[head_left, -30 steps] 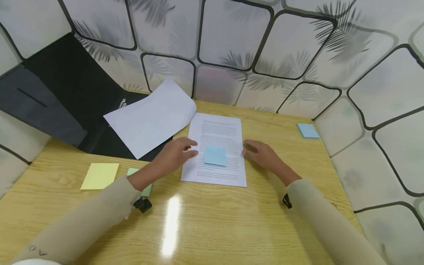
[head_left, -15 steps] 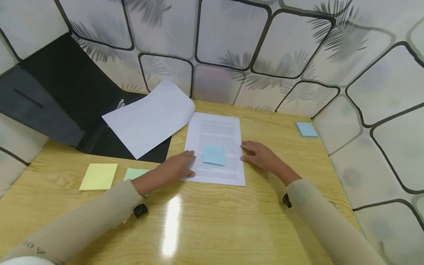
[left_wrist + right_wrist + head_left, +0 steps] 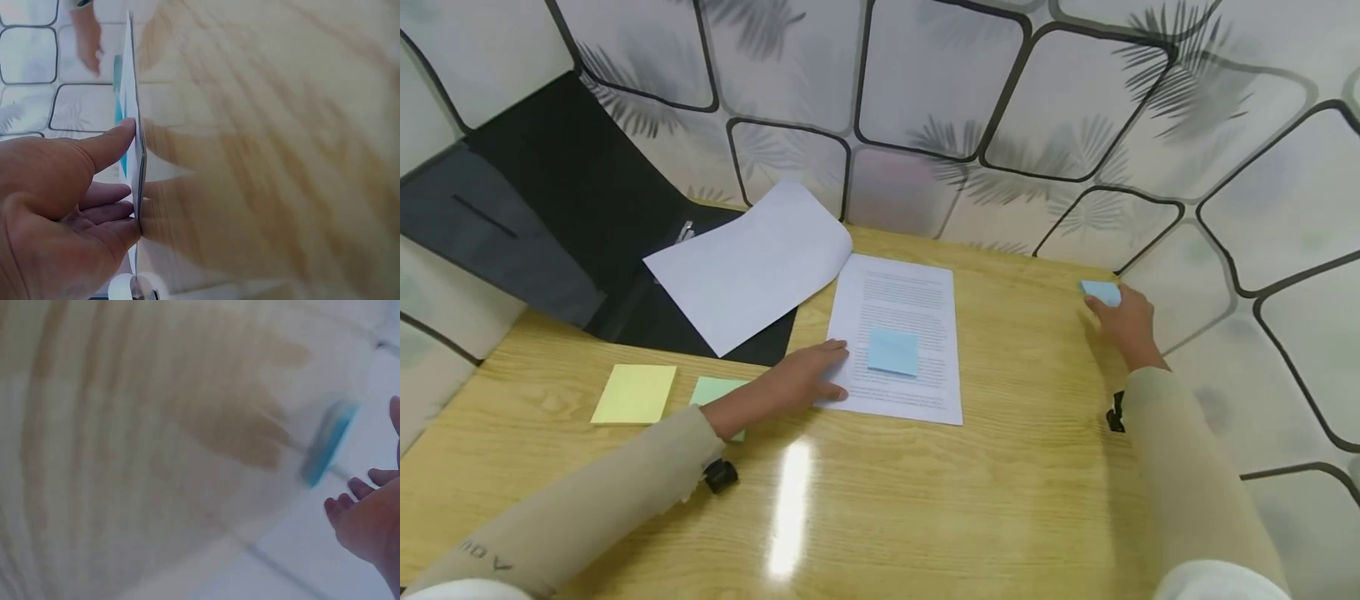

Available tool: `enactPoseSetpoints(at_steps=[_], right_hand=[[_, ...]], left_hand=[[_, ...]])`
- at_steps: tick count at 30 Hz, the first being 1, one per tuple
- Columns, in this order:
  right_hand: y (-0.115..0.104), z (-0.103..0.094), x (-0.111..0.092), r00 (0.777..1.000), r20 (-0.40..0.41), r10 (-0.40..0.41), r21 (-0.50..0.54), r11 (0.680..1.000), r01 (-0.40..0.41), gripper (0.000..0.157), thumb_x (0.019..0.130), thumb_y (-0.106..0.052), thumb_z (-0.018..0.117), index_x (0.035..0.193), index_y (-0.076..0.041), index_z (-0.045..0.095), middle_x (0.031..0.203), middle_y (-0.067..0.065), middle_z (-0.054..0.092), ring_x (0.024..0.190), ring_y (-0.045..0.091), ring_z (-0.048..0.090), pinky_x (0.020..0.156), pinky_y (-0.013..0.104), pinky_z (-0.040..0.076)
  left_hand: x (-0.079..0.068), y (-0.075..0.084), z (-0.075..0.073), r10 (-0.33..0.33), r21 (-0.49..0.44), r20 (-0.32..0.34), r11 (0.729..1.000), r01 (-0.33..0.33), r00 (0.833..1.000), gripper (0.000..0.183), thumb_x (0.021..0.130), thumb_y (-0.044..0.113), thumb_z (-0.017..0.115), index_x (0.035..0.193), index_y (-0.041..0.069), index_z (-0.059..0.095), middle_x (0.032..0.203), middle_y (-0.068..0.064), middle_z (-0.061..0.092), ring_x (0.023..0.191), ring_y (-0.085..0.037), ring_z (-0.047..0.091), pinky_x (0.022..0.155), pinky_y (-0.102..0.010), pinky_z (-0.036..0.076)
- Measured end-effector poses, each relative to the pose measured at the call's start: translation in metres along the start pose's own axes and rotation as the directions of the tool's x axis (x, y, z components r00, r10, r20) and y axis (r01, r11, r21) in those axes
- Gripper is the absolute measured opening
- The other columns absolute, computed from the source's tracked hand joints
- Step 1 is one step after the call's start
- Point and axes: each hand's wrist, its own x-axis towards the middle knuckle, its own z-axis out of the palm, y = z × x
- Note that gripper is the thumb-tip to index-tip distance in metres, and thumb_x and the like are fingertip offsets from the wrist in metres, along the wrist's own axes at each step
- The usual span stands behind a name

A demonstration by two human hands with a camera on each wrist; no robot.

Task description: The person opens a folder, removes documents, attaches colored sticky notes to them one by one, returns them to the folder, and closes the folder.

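Note:
Printed sheets of paper (image 3: 895, 287) lie on the table with a blue sticky note (image 3: 892, 351) on top. My left hand (image 3: 808, 371) rests along their left edge; its thumb and fingertips touch the paper in the left wrist view. Far to the right, my right hand (image 3: 1129, 325) is at a small pad of blue sticky notes (image 3: 1097, 290), partly covering it in the head view. From the right wrist, the fingers of that hand (image 3: 372, 519) look spread and apart from the blue pad (image 3: 330, 447), which is blurred.
An open black folder (image 3: 625, 167) stands at the back left, one cover leaning on the patterned wall (image 3: 917, 75). A blank white sheet (image 3: 748, 267) lies across it. Yellow (image 3: 634, 394) and green (image 3: 715, 388) sticky pads sit at the left, the green partly behind my left forearm.
My left hand slid down the paper's left edge and settled there. My right hand left the paper's right edge and moved right to the blue pad.

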Motion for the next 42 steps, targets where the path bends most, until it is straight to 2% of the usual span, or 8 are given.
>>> enactPoseSetpoints(at_steps=[4,7,15,24,28,31,36,42], right_hand=[[0.026,-0.001,0.002,0.985,0.099,0.139,-0.036,0.99,-0.137,0.102,0.1,-0.062,0.04,0.148,0.024,0.016,0.144,0.05,0.027,0.132,0.065,0.026,0.11,0.071,0.027],[0.034,0.001,0.003,0.972,0.126,0.2,-0.039,0.98,-0.196,0.106,0.097,-0.067,0.04,0.147,0.024,0.018,0.143,0.049,0.029,0.131,0.063,0.03,0.108,0.069,0.033],[0.031,0.008,0.003,0.983,0.094,0.155,-0.104,0.984,-0.145,0.097,0.099,-0.063,0.04,0.141,0.024,0.03,0.133,0.048,0.04,0.118,0.065,0.04,0.1,0.07,0.038],[0.023,0.005,-0.001,0.986,0.074,0.147,-0.037,0.989,-0.144,0.095,0.099,-0.061,0.038,0.153,0.015,0.018,0.145,0.047,0.031,0.13,0.062,0.035,0.107,0.069,0.033],[0.011,0.003,-0.004,0.988,0.071,0.139,0.075,0.987,-0.144,0.092,0.099,-0.062,0.04,0.158,0.003,0.014,0.157,0.04,0.019,0.142,0.058,0.023,0.115,0.067,0.025],[-0.003,0.002,-0.008,0.993,0.059,0.103,0.168,0.98,-0.111,0.089,0.099,-0.062,0.044,0.158,0.0,0.018,0.16,0.035,0.02,0.146,0.054,0.022,0.117,0.065,0.025],[-0.032,0.008,-0.021,1.0,0.013,-0.008,0.219,0.976,0.005,0.089,0.098,-0.063,0.049,0.158,-0.002,0.026,0.159,0.033,0.024,0.143,0.053,0.029,0.111,0.066,0.032],[-0.081,0.02,-0.057,0.99,-0.039,-0.134,0.257,0.956,0.14,0.081,0.098,-0.058,0.056,0.157,-0.007,0.035,0.159,0.026,0.028,0.139,0.05,0.034,0.107,0.068,0.034]], left_hand=[[-0.001,-0.002,0.0,-0.003,-0.051,-0.005,0.999,0.002,1.0,0.071,0.095,0.021,0.072,0.153,-0.001,0.038,0.164,-0.017,0.029,0.153,-0.035,0.024,0.122,-0.048,0.029],[-0.001,-0.003,0.0,0.005,-0.045,-0.009,0.999,-0.005,1.0,0.071,0.095,0.021,0.072,0.153,-0.001,0.037,0.164,-0.018,0.029,0.152,-0.036,0.025,0.121,-0.048,0.03],[-0.003,-0.002,0.0,-0.009,-0.015,-0.019,1.0,0.009,1.0,0.071,0.094,0.021,0.073,0.153,-0.001,0.039,0.162,-0.018,0.031,0.151,-0.035,0.028,0.121,-0.047,0.031],[-0.004,0.0,-0.002,0.008,0.004,-0.009,1.0,-0.008,1.0,0.071,0.095,0.021,0.073,0.152,-0.002,0.039,0.162,-0.019,0.032,0.15,-0.036,0.03,0.119,-0.047,0.034],[-0.002,0.0,-0.002,0.012,0.035,0.006,0.999,-0.013,1.0,0.07,0.095,0.022,0.072,0.153,-0.002,0.039,0.162,-0.02,0.031,0.15,-0.036,0.03,0.12,-0.047,0.033],[-0.001,0.001,-0.002,0.016,0.052,0.019,0.998,-0.017,1.0,0.07,0.096,0.022,0.071,0.152,-0.003,0.039,0.163,-0.021,0.028,0.151,-0.037,0.027,0.121,-0.047,0.031],[-0.001,0.003,-0.003,0.025,0.072,0.044,0.997,-0.028,0.999,0.072,0.095,0.024,0.072,0.151,-0.006,0.039,0.163,-0.024,0.024,0.152,-0.04,0.023,0.122,-0.049,0.027],[-0.003,0.008,-0.006,0.033,0.091,0.055,0.995,-0.038,0.998,0.074,0.095,0.031,0.072,0.152,-0.004,0.039,0.164,-0.026,0.02,0.152,-0.04,0.022,0.121,-0.05,0.029]])
